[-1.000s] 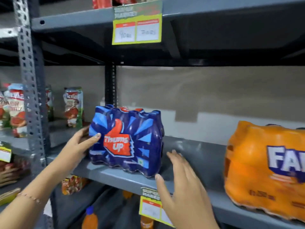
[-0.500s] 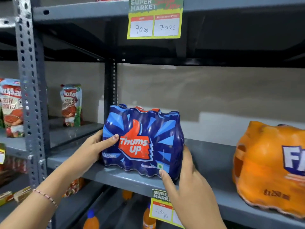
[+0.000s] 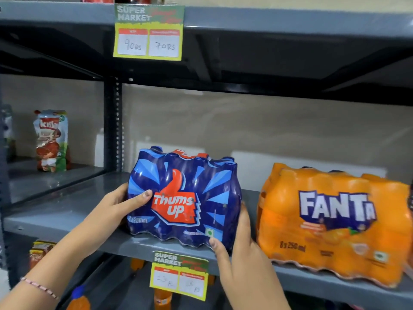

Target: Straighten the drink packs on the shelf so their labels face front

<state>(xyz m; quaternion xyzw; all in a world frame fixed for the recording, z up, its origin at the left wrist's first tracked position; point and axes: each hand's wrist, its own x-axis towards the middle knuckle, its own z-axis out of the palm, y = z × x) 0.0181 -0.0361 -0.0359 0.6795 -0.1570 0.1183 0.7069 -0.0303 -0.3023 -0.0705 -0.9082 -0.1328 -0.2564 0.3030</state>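
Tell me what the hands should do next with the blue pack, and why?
Probably let go and move on. The Thums Up pack stands upright on the shelf with its label facing front, left hand and right hand gripping its sides. The Fanta pack beside it sits slightly angled, so perhaps square that next.

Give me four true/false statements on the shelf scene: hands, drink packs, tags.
1. Both hands grip the Thums Up pack: left hand on its left side, right hand at its lower right corner. True.
2. The Fanta pack lies with its label face down. False: its label faces front.
3. The two packs touch. False: a gap shows between them.
4. The upper price tag reads 90 Rs and 70 Rs. True.
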